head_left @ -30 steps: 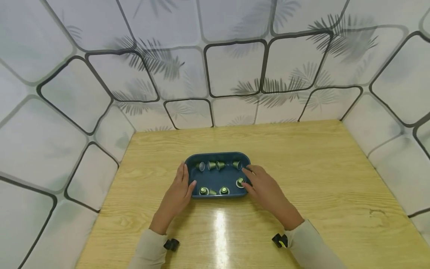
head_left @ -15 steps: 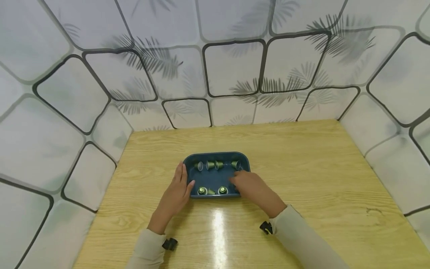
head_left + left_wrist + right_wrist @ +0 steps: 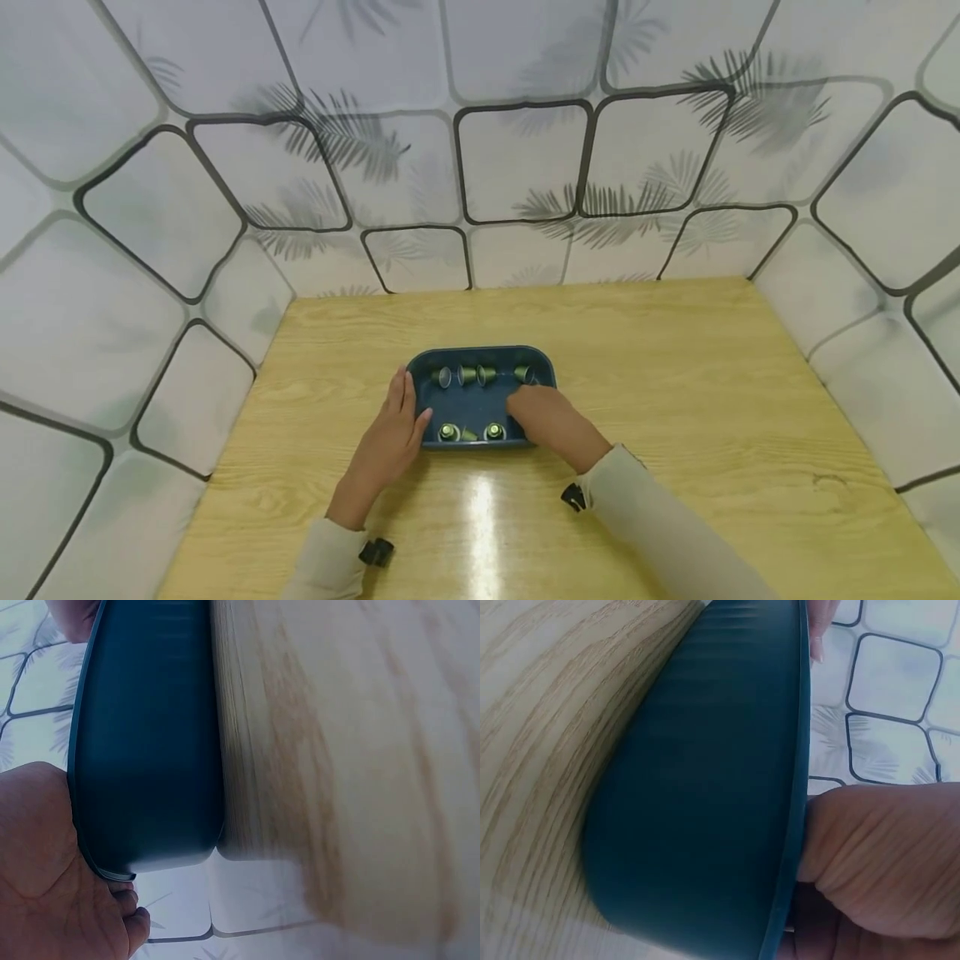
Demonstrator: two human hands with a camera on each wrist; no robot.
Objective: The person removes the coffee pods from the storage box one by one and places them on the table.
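A dark blue rectangular tray [image 3: 465, 406] holds several green coffee capsules. Along its far wall some lie on their sides, such as the capsule [image 3: 487, 375] near the middle. By the near wall two stand with the narrow end up, among them a capsule [image 3: 494, 431]; a smaller green piece [image 3: 468, 434] lies between them. My left hand [image 3: 387, 442] holds the tray's left end, fingers along the outside and thumb over the rim. My right hand [image 3: 551, 419] reaches over the right end, bent down inside; its fingertips and whatever they touch are hidden.
The tray stands on a light wood-grain table [image 3: 660, 358]. Pale patterned sheeting [image 3: 525, 167] rises at the back and along both sides. A black wrist device [image 3: 377, 552] sits at the left cuff and another [image 3: 573, 497] at the right.
My right hand has moved left and down from the right rim into the tray. It now covers the place where an upright capsule stood. My left hand keeps its place.
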